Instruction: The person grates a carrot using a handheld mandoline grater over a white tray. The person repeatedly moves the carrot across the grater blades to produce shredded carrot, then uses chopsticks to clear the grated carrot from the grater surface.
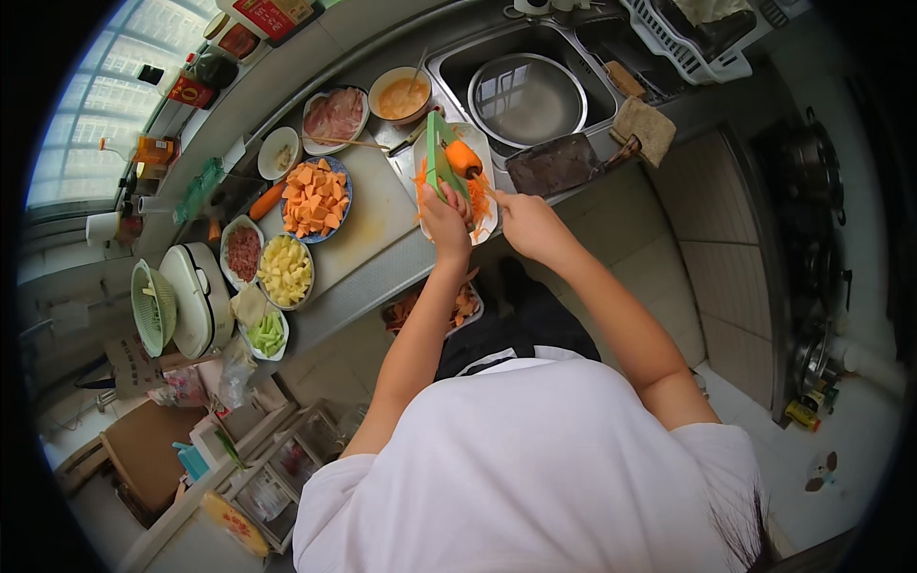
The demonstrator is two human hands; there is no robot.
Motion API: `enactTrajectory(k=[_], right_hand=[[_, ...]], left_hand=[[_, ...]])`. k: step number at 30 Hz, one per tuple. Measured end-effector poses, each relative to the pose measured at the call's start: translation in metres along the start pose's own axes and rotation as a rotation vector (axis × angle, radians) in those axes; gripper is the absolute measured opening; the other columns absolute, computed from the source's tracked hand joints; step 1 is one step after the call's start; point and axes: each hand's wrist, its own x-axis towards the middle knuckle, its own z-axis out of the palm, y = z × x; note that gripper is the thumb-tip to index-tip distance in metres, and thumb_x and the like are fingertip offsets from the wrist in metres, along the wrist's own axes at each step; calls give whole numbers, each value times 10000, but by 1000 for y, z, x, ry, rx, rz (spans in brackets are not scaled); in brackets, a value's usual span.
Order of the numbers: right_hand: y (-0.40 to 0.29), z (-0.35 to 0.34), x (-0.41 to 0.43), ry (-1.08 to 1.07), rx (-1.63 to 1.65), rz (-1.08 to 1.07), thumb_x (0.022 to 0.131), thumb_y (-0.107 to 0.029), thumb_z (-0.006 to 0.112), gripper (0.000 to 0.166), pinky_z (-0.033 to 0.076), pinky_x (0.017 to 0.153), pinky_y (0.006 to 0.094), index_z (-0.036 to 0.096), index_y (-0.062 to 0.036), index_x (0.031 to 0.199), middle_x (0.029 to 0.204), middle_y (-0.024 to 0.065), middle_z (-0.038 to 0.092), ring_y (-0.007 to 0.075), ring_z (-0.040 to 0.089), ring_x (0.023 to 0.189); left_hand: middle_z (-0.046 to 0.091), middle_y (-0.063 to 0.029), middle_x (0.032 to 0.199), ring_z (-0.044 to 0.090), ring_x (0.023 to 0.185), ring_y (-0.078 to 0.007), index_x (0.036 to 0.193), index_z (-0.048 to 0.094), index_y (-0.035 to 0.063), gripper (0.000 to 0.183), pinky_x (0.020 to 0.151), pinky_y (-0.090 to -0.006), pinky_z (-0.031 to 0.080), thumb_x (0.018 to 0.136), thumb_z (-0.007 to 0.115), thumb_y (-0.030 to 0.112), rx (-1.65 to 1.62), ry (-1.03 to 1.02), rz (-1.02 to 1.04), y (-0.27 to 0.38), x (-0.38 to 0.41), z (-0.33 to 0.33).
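My left hand grips the lower end of a green grater, tilted over a white plate. Shredded carrot lies on the plate and clings around the grater. A thick piece of peeled carrot is against the grater's face. From its dark end a thin wooden stick runs to my right hand, whose fingers are closed around it. How deep the stick goes into the carrot is hidden.
Left stand a cutting board, diced orange pieces, yellow cubes, minced meat and sliced meat. A knife lies behind the plate. Right are a cleaver along the sink's edge and a water-filled basin.
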Motion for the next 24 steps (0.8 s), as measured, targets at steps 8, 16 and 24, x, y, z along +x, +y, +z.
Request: enactTrajectory(k=[8,16,24], right_hand=[[5,19,39,45,-32,21,736,-65,498,144,463,740,463,569,42,800,819,276,598,422,584,836],[41,24,69,26,72,151,736,-121,502,257,464,777,447,623,29,907,897,268,604,402,593,873],[58,11,4,142,411,251,843,-162,464,239,460,629,347,615,9,913,716,147,614,253,599,673]], left_hand=[[224,6,441,193,368,-112,595,271,115,469,360,-272,182,923,246,449,31,22,11,9,13,6],[220,12,442,191,369,-106,612,289,113,451,359,-269,183,925,276,438,-3,-50,-38,1,-7,15],[189,22,450,164,384,-109,571,250,134,473,385,-261,198,921,253,452,-294,-102,-29,23,-15,8]])
